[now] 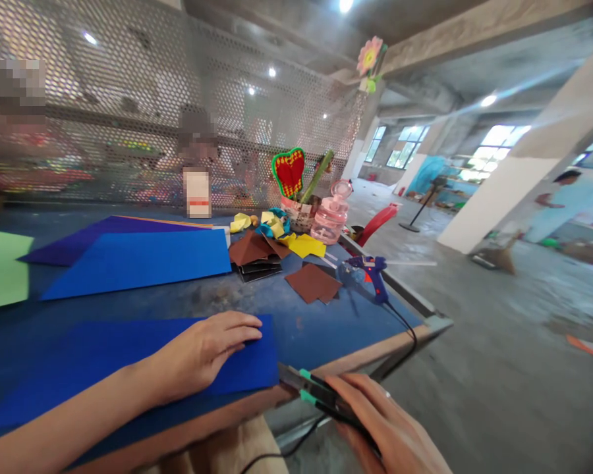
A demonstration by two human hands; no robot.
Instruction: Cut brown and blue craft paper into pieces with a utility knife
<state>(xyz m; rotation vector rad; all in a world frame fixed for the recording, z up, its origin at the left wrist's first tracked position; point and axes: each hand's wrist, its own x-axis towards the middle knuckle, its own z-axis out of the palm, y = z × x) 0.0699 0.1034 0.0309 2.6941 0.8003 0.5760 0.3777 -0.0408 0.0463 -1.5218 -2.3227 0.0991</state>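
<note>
My left hand (210, 345) lies flat on a dark blue sheet (103, 349), its fingers stretched toward the sheet's right end. My right hand (383, 418) is wrapped around a black and green cutter (321, 395) with a grey metal blade. The blade's front meets the right edge of the blue sheet, near the table's front rail. Part of the cutter's handle is hidden by my fingers. Beyond the left hand lies a brighter blue sheet (148, 260) over a purple one (84, 240).
A blue glue gun (375, 276) with a trailing cord lies at the table's right edge. Brown squares (313, 283), yellow paper (306, 245), a pink bottle (330, 220) and a pot (301, 214) stand or lie nearby. Perforated mesh (257, 145) rises behind; a person (556, 191) is far right.
</note>
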